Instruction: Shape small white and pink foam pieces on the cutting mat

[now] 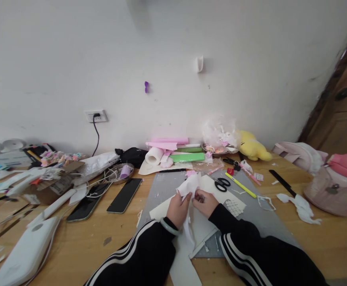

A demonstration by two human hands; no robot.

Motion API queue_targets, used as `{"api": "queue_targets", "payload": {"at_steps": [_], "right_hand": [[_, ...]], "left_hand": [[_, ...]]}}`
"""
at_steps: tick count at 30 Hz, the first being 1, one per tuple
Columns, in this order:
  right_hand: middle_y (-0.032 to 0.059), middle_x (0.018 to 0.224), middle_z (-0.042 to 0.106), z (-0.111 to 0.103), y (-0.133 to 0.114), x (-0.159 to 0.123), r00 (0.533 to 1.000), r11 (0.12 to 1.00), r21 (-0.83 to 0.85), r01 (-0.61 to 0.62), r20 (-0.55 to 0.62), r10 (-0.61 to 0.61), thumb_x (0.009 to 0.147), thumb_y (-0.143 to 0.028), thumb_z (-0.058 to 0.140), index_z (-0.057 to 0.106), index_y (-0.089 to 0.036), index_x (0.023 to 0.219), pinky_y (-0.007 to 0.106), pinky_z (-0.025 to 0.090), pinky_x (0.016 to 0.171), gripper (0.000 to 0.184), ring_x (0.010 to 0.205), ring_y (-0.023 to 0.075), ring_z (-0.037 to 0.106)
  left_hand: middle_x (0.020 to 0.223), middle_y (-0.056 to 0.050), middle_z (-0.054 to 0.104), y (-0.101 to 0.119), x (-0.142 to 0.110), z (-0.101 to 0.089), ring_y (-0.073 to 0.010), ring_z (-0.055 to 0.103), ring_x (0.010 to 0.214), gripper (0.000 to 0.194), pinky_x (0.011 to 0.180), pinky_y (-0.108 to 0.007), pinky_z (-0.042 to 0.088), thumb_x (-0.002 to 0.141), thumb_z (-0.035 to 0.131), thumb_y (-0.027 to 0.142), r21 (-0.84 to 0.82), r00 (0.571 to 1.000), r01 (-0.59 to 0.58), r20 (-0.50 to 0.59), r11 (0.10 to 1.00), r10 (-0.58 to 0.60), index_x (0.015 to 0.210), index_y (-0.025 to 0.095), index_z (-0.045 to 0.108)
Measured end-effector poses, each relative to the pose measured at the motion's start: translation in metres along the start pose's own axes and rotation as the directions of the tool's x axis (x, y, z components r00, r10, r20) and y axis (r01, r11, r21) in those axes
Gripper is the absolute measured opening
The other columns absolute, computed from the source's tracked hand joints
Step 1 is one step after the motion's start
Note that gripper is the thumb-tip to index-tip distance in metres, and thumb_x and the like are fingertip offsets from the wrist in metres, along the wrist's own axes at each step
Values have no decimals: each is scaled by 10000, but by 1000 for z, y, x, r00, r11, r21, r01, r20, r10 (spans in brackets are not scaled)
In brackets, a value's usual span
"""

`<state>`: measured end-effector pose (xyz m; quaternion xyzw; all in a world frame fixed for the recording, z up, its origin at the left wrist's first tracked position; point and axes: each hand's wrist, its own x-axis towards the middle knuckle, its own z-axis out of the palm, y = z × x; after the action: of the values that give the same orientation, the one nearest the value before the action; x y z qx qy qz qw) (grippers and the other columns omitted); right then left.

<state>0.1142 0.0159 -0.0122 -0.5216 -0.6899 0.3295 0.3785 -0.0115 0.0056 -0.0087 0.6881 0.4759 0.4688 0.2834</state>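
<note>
Between thumb and fingers of left hand [176, 208], pinching white paper [189, 184]; bunching fingers of right hand [205, 203] at paper's right edge, not showing clearly whether gripping. Holding paper over wooden table [90, 242], grey mat [162, 187] and cream sheet [202, 225]; working left of black-handled scissors [222, 183], just short of pink scrap [190, 173].

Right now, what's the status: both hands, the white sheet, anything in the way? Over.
Left hand gripping white sheet. Right hand at sheet's right edge, fingers curled. Black-handled scissors close beyond right hand, not between hands.
</note>
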Motion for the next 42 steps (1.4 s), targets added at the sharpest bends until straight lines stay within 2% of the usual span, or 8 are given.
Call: {"api": "queue_targets", "payload": {"at_steps": [5,10,15,21,30,37,42], "right_hand": [[-55,487,428,4,3,0,999,995,97,18,49,-23,633,-187,414,360,-189,562,189,319,431,89,425,67,377],[-55,479,418,2,3,1,998,996,68,53,25,-55,626,-164,401,352,-191,564,192,323,434,83,431,72,390],[-52,489,437,1,0,0,999,998,69,12,33,-14,638,-187,421,355,-190,573,190,323,422,92,424,70,397],[-58,489,452,0,-1,-1,996,988,156,-6,88,-8,652,-176,397,366,-188,583,184,318,398,76,381,56,380],[-66,464,431,1,-1,0,998,990,136,-29,58,21,644,-177,429,364,-189,573,178,310,388,97,388,57,385],[-64,481,452,0,-2,-2,993,983,183,-33,117,12,678,-184,397,398,-185,613,181,317,382,65,361,52,377],[-64,471,450,1,2,-1,996,989,145,-31,81,19,662,-176,409,383,-187,586,180,323,403,81,388,59,394]], "left_hand": [[941,-96,644,-2,0,1,-201,573,904,272,811,-311,404,803,420,282,-11,1000,-13,3,1000,13,980,122,552],[919,-108,648,-2,0,1,-204,578,888,272,801,-314,410,802,420,282,-14,1000,-10,-5,1000,9,970,113,550],[934,-111,643,-2,0,1,-204,574,896,279,800,-308,408,803,418,288,-8,1000,-8,1,1000,8,980,115,548],[832,-93,657,-2,0,1,-204,592,818,274,774,-310,418,804,414,303,14,1000,-6,5,1000,5,929,117,571],[902,-111,650,-1,0,0,-213,579,879,289,788,-311,413,803,417,302,7,1000,-8,2,1000,8,965,111,561],[864,-90,655,-3,0,1,-212,579,868,291,790,-310,415,797,423,311,4,1000,-12,14,1000,11,937,117,589],[901,-101,651,-3,0,1,-211,575,889,281,802,-313,411,796,430,304,9,1000,0,-2,1000,0,951,125,580]]}}
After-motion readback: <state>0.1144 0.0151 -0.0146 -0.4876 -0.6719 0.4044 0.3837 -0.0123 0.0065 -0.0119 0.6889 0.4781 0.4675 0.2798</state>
